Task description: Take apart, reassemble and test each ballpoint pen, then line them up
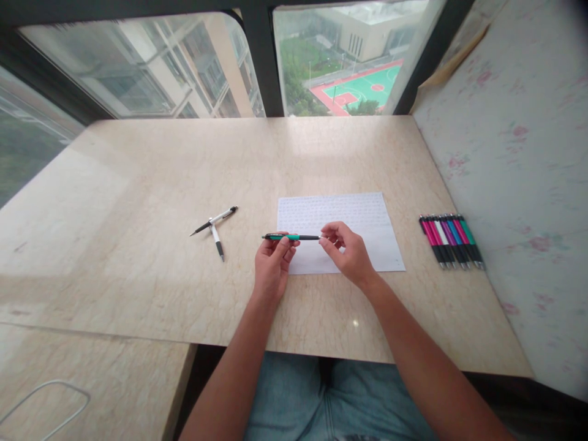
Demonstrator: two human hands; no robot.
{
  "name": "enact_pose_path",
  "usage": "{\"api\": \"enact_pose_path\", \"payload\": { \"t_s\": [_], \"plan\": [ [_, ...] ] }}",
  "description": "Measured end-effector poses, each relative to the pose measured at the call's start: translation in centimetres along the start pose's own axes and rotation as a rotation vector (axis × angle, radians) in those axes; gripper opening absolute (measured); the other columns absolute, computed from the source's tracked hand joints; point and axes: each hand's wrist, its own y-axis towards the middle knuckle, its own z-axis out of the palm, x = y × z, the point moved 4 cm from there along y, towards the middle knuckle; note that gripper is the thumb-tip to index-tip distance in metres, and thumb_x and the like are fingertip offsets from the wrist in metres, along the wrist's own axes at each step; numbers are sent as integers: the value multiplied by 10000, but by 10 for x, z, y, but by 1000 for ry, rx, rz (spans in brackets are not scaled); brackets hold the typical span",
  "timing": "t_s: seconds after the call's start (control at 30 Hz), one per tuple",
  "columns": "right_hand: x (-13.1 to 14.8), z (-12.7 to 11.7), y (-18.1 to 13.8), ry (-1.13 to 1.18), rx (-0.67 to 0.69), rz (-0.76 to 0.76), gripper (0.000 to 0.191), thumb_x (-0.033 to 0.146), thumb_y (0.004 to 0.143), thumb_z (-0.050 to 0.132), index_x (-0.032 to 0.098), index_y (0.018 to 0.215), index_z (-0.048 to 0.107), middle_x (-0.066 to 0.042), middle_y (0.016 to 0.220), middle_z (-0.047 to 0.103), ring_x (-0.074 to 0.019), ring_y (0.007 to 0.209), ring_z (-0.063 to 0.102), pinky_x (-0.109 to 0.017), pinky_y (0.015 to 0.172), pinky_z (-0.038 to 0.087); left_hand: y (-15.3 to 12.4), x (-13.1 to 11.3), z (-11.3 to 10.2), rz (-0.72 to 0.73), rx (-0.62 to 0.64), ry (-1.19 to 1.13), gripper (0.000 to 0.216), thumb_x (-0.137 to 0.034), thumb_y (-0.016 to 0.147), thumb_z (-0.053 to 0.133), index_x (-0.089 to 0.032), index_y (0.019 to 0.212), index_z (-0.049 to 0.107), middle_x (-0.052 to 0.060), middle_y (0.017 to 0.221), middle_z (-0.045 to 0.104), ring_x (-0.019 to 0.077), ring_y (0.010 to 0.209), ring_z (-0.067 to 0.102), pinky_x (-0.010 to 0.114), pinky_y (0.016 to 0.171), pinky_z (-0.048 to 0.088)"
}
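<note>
A green and black ballpoint pen (303, 237) lies level between my two hands, above the left part of a sheet of paper. My left hand (272, 260) is closed around its green barrel, thumb on top. At the other end, my right hand (346, 250) pinches the silver tip with thumb and fingertips. Under the hands, the white sheet (331, 211) carries rows of handwriting on its upper half. Left of my hands are two white and black pens, one slanted pen (225, 214) touching or crossing the top of the other pen (217, 242).
A row of several coloured pens (450, 241) lies at the right, close to the floral wall (514, 184). The stone counter (138, 245) runs back to the windows (340, 61). At the lower left, a white cable (59, 383) rests on another surface.
</note>
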Motion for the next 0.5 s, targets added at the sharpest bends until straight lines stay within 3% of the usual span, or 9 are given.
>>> {"api": "enact_pose_path", "payload": {
  "t_s": [0.1,0.3,0.5],
  "plan": [
    [2,1,0,-25,11,-22,171,377,925,549,212,905,588,-20,785,663,-128,628,573,-257,585,453,0,0,0,-4,-2,-2,254,-254,717,833,-170,910,690,16,873,718,91,754,689,186,695,527],
    [0,3,0,-103,77,-56,395,428,1001,398,208,729,580,-15,669,631,-139,625,573,-281,626,440,0,1,0,0,6,5,257,-264,721,830,-174,911,683,18,865,721,91,750,686,188,689,523],
    [2,3,-1,-121,28,-72,186,386,938,529,220,1008,577,-38,873,666,-146,689,595,-268,610,468,0,0,-1,-9,-4,6,251,-254,724,825,-176,919,688,19,871,725,95,753,688,196,699,523]
  ]
}}
